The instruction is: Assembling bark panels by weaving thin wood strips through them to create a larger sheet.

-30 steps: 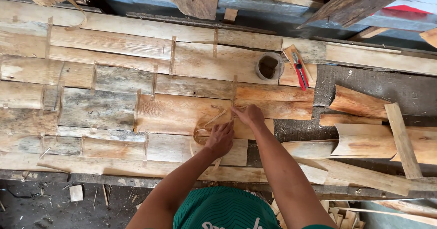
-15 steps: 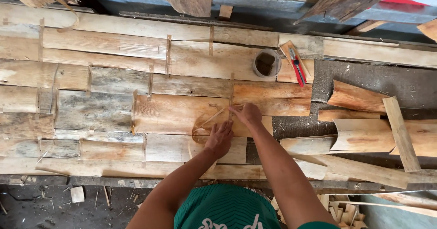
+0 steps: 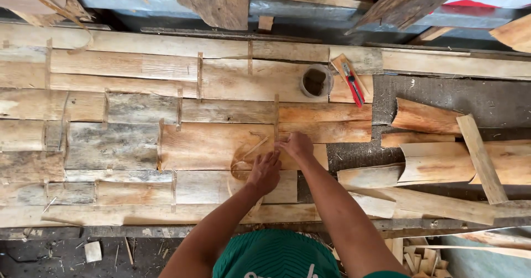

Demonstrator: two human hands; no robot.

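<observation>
A person in a green shirt leans over a counter (image 3: 138, 217) laid with rows of flat, weathered wood slabs, both bare hands meeting on one pale orange slab (image 3: 210, 145) near the middle. The left hand (image 3: 264, 173) lies palm down with its fingers spread flat on a thin curled wood strip (image 3: 246, 155), which loops on the slab just ahead of and to the left of that hand. The right hand (image 3: 297, 145) sits just beyond and to the right of the left, fingers curled down at the foot of a narrow upright sliver (image 3: 276, 117) that stands in the seam between slabs; whether it pinches the sliver or only presses beside it cannot be told from this angle.

The slab's long axis runs left to right across the person's reach, and most of it stretches away to the left of both hands. The curled strip is under the left hand, the sliver nearer the right.

Farther out from the right hand, a round hollow tube (image 3: 316, 81) stands on end, and just to its right a red-handled tool (image 3: 352, 83) rests on a small board. To the right of both hands, curved loose offcuts (image 3: 437, 162) lie piled, well apart from the work.
</observation>
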